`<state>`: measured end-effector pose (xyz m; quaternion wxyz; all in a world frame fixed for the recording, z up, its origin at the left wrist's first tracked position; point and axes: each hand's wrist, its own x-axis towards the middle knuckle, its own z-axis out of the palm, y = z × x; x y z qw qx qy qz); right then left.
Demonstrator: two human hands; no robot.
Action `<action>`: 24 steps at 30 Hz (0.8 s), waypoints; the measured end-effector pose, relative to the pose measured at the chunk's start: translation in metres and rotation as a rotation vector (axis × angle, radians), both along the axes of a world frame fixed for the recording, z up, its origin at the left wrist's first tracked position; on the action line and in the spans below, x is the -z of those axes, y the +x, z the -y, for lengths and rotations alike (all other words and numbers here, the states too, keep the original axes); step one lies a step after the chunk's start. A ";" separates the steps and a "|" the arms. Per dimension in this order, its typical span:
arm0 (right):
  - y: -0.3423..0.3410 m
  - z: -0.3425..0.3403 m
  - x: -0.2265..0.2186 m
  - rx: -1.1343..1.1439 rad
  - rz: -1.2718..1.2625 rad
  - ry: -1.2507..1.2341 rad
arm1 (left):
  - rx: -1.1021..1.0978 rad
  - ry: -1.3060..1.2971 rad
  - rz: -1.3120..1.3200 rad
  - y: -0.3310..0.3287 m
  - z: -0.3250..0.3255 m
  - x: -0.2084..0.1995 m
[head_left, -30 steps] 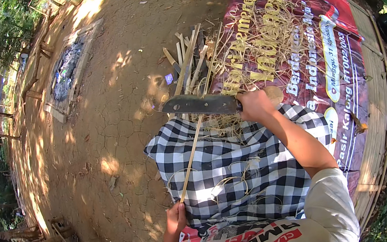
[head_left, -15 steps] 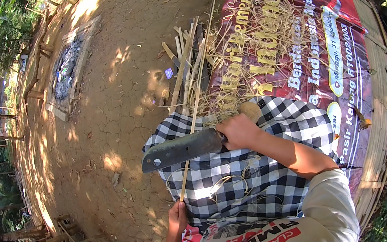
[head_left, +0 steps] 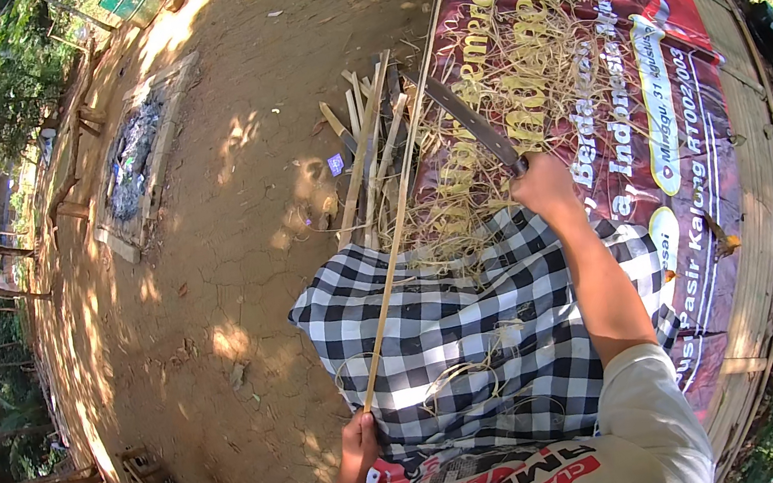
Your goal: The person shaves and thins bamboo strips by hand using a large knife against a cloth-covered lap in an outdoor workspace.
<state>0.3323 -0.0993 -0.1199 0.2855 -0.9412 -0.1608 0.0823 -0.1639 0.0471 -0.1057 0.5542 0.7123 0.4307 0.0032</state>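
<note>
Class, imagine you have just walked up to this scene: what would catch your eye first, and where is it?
Probably the big maroon banner at upper right, strewn with pale shavings. Next, the dark-bladed knife in the right hand, and the long thin strip slanting up from the left hand across the checked cloth.

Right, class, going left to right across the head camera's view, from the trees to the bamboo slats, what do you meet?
Leafy trees → framed patch of ash → left hand → pile of split sticks → knife → right hand → bamboo slats.
</note>
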 end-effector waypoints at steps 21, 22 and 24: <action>-0.045 -0.014 -0.040 -0.167 0.017 0.433 | 0.092 0.217 -0.025 0.010 0.002 -0.006; -0.055 -0.017 -0.046 -0.265 0.041 0.345 | 0.106 0.250 -0.039 0.010 0.002 -0.007; -0.077 -0.024 -0.064 -0.465 0.071 0.221 | 0.102 0.241 -0.049 0.009 0.002 -0.006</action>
